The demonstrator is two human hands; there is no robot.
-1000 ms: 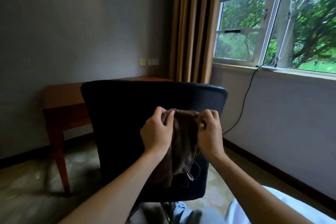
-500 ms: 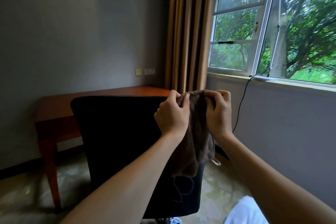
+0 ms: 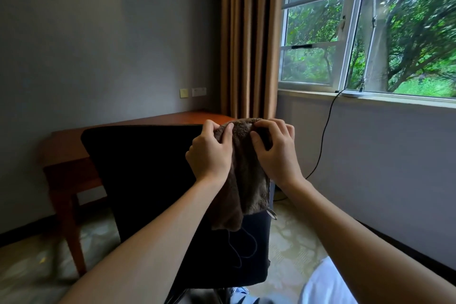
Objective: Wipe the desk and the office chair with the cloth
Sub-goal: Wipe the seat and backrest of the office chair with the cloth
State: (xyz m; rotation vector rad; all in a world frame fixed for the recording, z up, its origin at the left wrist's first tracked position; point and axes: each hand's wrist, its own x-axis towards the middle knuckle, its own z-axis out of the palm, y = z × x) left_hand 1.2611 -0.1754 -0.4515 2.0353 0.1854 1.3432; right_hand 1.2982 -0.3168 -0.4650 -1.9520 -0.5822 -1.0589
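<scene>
Left: my left grip (image 3: 209, 155) pinches the top edge of the brown fleecy cloth (image 3: 246, 180), fingers curled round it.
Right: my right grip (image 3: 276, 153) pinches the same edge, just beside the left.
Cloth: it hangs in front of the office chair (image 3: 148, 180) back. I cannot tell whether it touches.
Bench: the wooden bench (image 3: 69, 140) stands beyond the chair, apart from the cloth.
Progress: I judge I am only readying the cloth. Bench and chair both seem still to do.

Place: you're in a small study-type room, home or hotel | Furniture: reddish-brown wooden desk (image 3: 66, 150) against grey wall (image 3: 98, 44), black padded office chair (image 3: 138, 180) | Also: tan pleated curtain (image 3: 246, 37), white-framed window (image 3: 315, 32), pale wall sockets (image 3: 198, 92)
</scene>
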